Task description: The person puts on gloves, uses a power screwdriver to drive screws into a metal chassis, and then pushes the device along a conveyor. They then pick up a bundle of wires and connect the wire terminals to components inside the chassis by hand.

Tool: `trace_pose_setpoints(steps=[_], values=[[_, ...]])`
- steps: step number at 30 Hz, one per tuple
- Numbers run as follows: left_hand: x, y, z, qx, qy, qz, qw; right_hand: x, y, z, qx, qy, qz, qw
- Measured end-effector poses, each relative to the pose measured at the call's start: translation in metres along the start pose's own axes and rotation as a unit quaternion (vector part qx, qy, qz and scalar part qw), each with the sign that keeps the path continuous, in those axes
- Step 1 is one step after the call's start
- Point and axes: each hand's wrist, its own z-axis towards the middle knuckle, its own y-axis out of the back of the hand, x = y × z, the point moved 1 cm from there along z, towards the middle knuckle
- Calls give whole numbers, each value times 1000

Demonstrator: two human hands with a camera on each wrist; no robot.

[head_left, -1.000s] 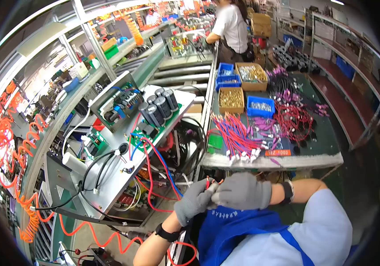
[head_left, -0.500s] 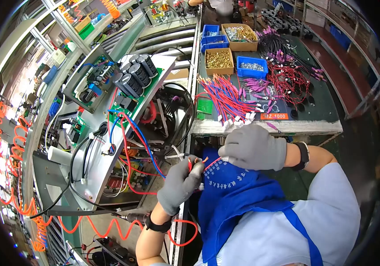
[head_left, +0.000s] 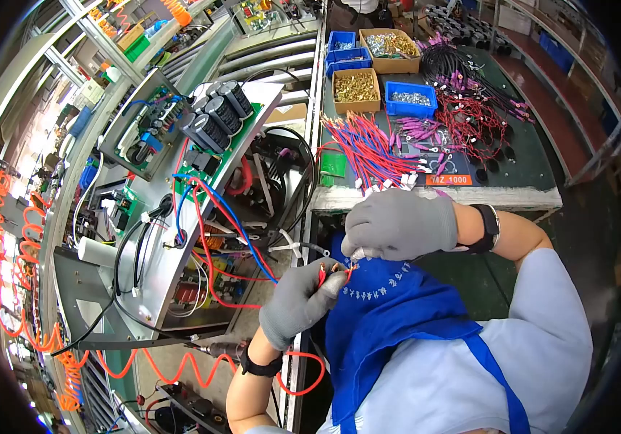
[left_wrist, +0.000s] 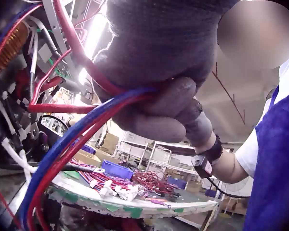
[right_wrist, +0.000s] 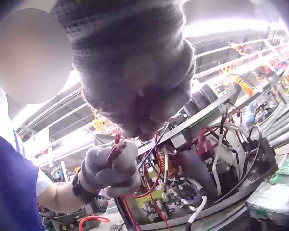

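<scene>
Both hands wear grey knit gloves and meet in front of the blue apron [head_left: 390, 318]. My left hand [head_left: 297, 300] grips red and blue wires [left_wrist: 82, 127], its fingers curled round them. Short red wire ends with bare copper tips [head_left: 336, 267] stick out above its thumb. Just above them is my right hand [head_left: 401, 224], palm down with fingers bent, fingertips right at the copper tips. What lies between those fingertips is hidden; I cannot tell whether they pinch a wire. The wires run back to a green circuit board [head_left: 205, 163] with large black capacitors [head_left: 216, 116].
An open metal housing [head_left: 119, 329] full of wiring stands at the left. Beyond the hands, a green-topped bench [head_left: 527, 166] carries bundled red and blue wires [head_left: 376, 155], cardboard boxes [head_left: 356, 90] and blue bins [head_left: 410, 100] of small metal parts. A coiled orange hose [head_left: 180, 380] hangs low at the left.
The hands were together, then parted with a red wire stretched between them; now the right hand is back close over the left. The head view has tilted down.
</scene>
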Motion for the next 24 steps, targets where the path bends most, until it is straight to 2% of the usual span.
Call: trace_pose_setpoints(steps=[3, 7, 10, 18, 22, 24], values=[[0, 0, -4, 17, 14, -7, 1000, -5, -5, 6, 26, -31, 135, 990], [-6, 3, -10, -9, -25, -48, 998, -4, -8, 9, 30, -84, 240, 967], [-5, 5, -11, -14, -14, -65, 998, -4, -15, 9, 8, -91, 251, 964], [-7, 2, -6, -23, -10, -60, 998, -1, -31, 1, -24, -157, 355, 921], [-11, -1, -4, -79, -41, -68, 994, 3, -43, -5, -59, -169, 373, 910], [-5, -3, -3, -124, -59, -51, 989, 11, -44, -9, -37, -231, 463, 855]])
